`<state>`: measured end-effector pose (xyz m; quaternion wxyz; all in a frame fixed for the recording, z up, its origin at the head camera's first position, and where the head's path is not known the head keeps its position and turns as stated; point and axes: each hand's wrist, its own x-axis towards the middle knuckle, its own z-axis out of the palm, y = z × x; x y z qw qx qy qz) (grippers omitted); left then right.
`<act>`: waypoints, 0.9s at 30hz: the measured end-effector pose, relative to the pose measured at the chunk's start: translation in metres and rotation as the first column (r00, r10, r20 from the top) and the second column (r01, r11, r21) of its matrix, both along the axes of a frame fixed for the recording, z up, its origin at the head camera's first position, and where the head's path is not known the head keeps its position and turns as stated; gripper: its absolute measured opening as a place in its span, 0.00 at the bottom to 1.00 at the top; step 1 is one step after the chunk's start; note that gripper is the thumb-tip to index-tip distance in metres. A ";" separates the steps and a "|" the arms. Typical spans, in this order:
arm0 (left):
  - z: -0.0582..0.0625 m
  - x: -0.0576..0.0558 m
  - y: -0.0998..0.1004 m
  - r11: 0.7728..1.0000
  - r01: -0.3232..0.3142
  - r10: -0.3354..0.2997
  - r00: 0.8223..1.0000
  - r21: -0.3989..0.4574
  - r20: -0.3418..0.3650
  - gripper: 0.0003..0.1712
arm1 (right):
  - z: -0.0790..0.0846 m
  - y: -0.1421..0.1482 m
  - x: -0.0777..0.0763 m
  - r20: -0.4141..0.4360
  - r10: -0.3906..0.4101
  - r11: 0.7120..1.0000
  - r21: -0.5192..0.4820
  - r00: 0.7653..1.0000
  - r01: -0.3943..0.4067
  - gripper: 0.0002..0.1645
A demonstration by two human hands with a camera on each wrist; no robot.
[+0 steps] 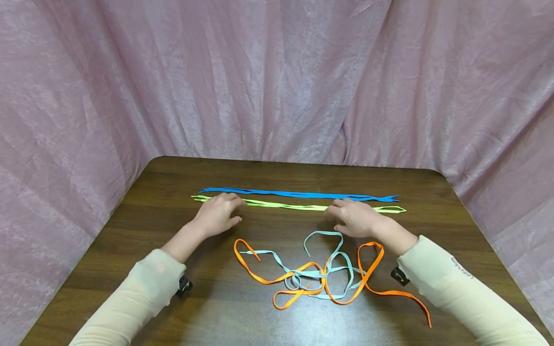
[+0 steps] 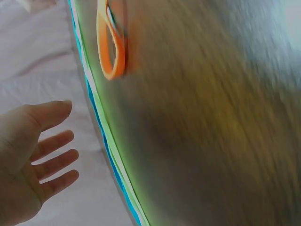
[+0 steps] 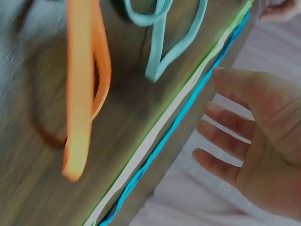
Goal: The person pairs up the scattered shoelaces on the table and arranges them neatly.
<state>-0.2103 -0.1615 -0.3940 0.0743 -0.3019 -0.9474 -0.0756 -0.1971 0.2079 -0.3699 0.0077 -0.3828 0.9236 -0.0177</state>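
Note:
A blue shoelace [image 1: 285, 194] and a yellow-green shoelace [image 1: 281, 205] lie stretched side by side across the table, each in several strands. My left hand [image 1: 218, 214] hovers at the left part of the yellow-green lace, its fingers loose and empty in the left wrist view. Over that lace's right part is my right hand [image 1: 357, 218], its fingers spread, relaxed and holding nothing in the right wrist view. Nearer to me, an orange shoelace [image 1: 400, 292] and a pale blue shoelace [image 1: 324, 232] lie tangled in loose loops between the forearms.
All the laces lie on a dark wooden table [image 1: 160, 178] with rounded far corners. Pink curtains [image 1: 259, 86] hang behind it and at both sides. Small black devices [image 1: 183, 286] sit at both wrists, by the pale sleeves.

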 end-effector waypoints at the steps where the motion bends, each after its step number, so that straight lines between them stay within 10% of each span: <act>1: 0.000 0.002 0.003 1.000 0.013 -0.013 1.000 -0.001 -0.005 0.21 | -0.001 -0.004 0.000 -0.001 0.015 1.000 0.005 1.000 -0.015 0.23; 27: -0.016 0.038 0.058 0.965 0.250 -0.255 0.966 -0.073 -0.053 0.20 | -0.045 -0.049 -0.001 -0.082 0.126 0.992 0.007 0.989 -0.126 0.11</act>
